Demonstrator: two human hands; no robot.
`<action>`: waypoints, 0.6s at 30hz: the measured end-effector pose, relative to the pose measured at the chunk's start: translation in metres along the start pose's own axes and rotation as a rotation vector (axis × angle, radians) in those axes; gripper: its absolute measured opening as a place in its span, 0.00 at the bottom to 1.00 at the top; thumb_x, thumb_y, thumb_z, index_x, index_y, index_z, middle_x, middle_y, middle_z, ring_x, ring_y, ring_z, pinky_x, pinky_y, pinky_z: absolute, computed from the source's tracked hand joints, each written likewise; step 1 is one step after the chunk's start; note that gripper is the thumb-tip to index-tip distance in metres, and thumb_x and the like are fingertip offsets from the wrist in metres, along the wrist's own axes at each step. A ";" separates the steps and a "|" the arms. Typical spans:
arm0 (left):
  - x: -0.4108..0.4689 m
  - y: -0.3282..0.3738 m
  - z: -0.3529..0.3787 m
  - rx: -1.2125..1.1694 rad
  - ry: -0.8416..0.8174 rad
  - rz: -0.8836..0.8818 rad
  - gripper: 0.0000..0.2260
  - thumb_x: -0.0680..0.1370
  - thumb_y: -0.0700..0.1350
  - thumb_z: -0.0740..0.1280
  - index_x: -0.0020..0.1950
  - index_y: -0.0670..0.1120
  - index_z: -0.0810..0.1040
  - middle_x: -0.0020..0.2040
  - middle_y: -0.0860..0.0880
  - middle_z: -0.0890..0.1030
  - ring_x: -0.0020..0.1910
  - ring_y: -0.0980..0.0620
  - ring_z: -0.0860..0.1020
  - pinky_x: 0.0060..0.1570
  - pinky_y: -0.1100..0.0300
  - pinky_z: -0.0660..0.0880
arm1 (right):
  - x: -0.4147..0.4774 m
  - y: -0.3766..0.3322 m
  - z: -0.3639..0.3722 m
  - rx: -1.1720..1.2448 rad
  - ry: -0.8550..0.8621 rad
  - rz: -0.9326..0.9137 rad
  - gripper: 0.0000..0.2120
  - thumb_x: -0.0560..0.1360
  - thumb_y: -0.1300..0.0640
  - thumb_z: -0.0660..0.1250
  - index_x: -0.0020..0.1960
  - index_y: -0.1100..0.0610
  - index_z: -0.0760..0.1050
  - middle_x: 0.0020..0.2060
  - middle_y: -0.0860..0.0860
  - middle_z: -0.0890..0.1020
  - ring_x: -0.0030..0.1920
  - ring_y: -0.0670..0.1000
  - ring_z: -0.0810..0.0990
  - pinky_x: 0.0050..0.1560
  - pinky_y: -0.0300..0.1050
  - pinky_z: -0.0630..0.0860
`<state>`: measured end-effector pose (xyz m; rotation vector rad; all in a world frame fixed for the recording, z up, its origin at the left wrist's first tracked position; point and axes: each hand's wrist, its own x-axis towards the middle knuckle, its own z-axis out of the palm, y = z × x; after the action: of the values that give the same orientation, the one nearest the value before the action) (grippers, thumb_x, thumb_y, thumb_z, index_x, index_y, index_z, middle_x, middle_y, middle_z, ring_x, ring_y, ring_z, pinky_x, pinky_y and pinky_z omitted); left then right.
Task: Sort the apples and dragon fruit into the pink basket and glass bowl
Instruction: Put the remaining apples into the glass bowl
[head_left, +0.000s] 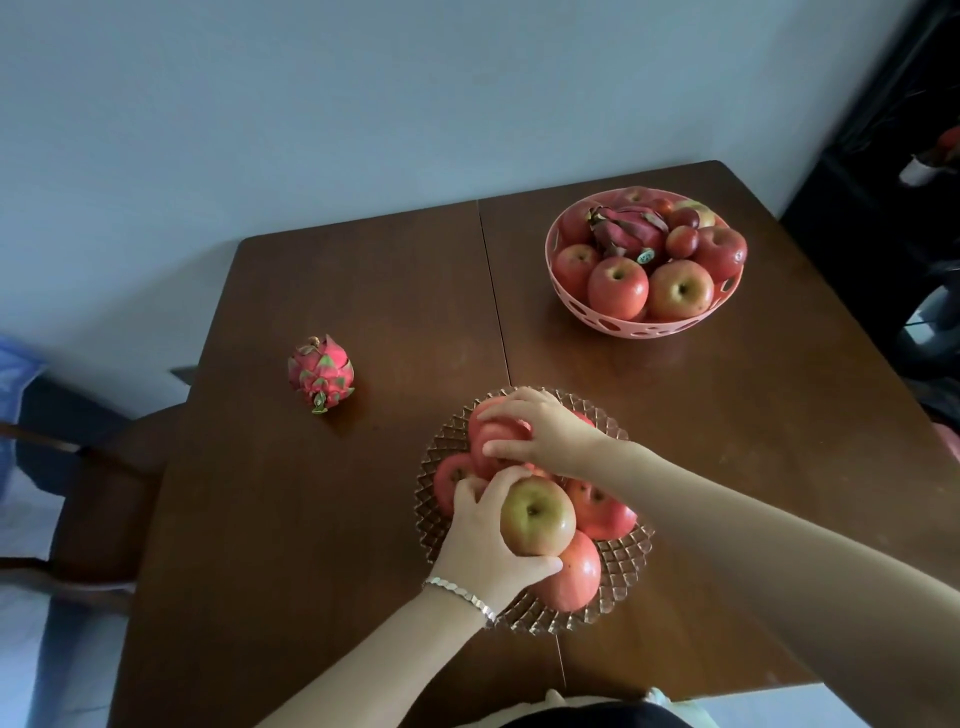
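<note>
Brown wood formed the table (363, 270), where a loose dragon fruit (320, 373) lay alone at the left, well apart from both containers. Next came the left hand (483, 545), fingers curled round a yellow-green apple (537, 517) over the glass bowl (621, 564), which held further apples (600, 512). The right hand (548, 431) gripped a red apple (498, 435) at the bowl's far side. Far right, the pink basket (623, 328) held a heap of apples (618, 288) and a second dragon fruit (631, 231).
</note>
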<state>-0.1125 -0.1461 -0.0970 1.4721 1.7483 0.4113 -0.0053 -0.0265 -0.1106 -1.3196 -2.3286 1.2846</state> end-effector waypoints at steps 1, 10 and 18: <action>0.001 0.001 0.000 -0.009 -0.019 -0.014 0.36 0.63 0.48 0.77 0.66 0.62 0.63 0.59 0.55 0.60 0.53 0.57 0.69 0.56 0.69 0.67 | -0.001 0.001 -0.001 0.001 0.001 0.013 0.19 0.74 0.47 0.67 0.64 0.49 0.73 0.59 0.53 0.74 0.61 0.51 0.69 0.63 0.46 0.66; 0.005 -0.007 -0.009 -0.318 0.050 -0.151 0.19 0.70 0.55 0.72 0.56 0.57 0.68 0.55 0.50 0.76 0.52 0.52 0.78 0.52 0.59 0.76 | -0.050 0.006 -0.022 0.085 0.087 0.275 0.13 0.76 0.46 0.62 0.54 0.52 0.76 0.41 0.49 0.81 0.38 0.50 0.79 0.40 0.41 0.76; 0.009 -0.009 -0.020 -0.279 -0.012 -0.184 0.12 0.71 0.52 0.71 0.51 0.49 0.78 0.48 0.52 0.82 0.50 0.54 0.80 0.53 0.57 0.77 | -0.068 0.001 -0.013 0.013 -0.173 0.318 0.24 0.68 0.30 0.60 0.53 0.46 0.77 0.45 0.50 0.83 0.42 0.48 0.83 0.48 0.46 0.80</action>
<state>-0.1336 -0.1358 -0.0940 1.1065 1.7207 0.5246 0.0422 -0.0708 -0.0866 -1.6906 -2.2781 1.5584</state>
